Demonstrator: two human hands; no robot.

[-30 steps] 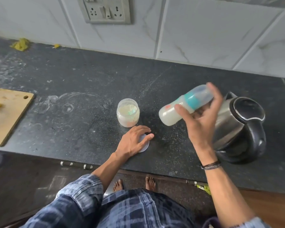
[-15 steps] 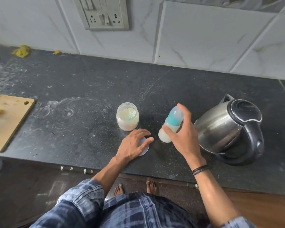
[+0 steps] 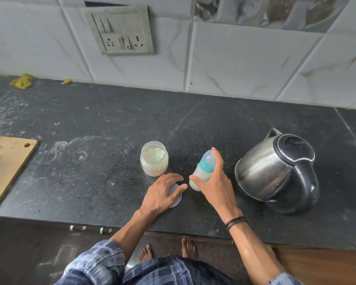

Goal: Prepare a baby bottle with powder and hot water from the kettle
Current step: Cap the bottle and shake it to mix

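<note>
Milky liquid fills the tilted baby bottle [image 3: 201,173], my right hand [image 3: 216,186] curled round it. My left hand [image 3: 162,192] lies flat, fingers relaxed, on the round lid [image 3: 176,200] just beside. Behind stands the open powder jar [image 3: 154,161]; the steel kettle [image 3: 275,171] sits to the right on the dark counter [image 3: 90,120].

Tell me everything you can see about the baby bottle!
The bottle is see-through plastic with a teal collar and a clear cap over the top. It is closed and holds milky white liquid. It leans slightly, base down on the dark counter, between the powder jar and the kettle, touching neither. The right hand grips it from the side.
</note>
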